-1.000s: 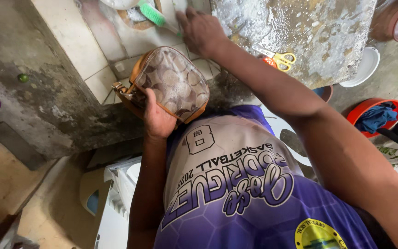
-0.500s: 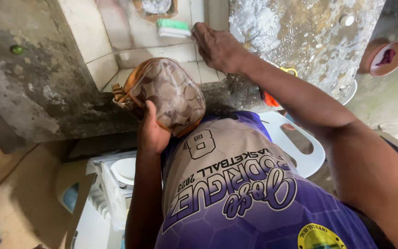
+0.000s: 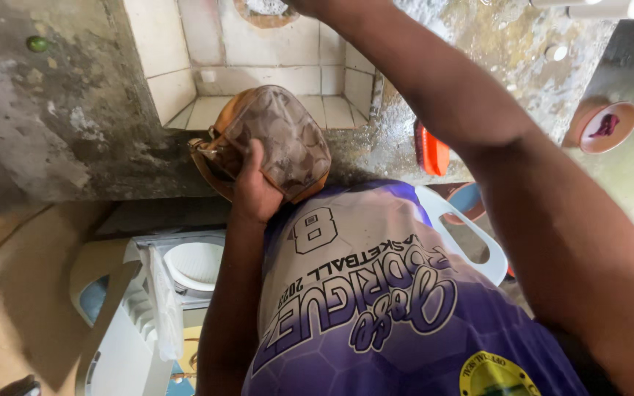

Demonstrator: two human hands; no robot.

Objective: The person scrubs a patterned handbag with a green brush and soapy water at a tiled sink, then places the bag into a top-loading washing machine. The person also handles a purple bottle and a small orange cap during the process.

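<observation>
Left hand (image 3: 254,192) clenched, right arm outstretched

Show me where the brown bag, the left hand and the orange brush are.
brown bag (image 3: 284,136): head view, on its patterned side panel.
left hand (image 3: 254,194): head view, on the back of the hand under the bag.
orange brush (image 3: 432,152): head view, on its orange body.

Glossy snakeskin-patterned leather bag (image 3: 277,139), rough stained concrete sink (image 3: 67,125), smooth glazed tiles (image 3: 258,59)

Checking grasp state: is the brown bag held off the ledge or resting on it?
Cannot tell. The left hand grips the brown bag from below at the concrete ledge, but the bag hides any contact.
</observation>
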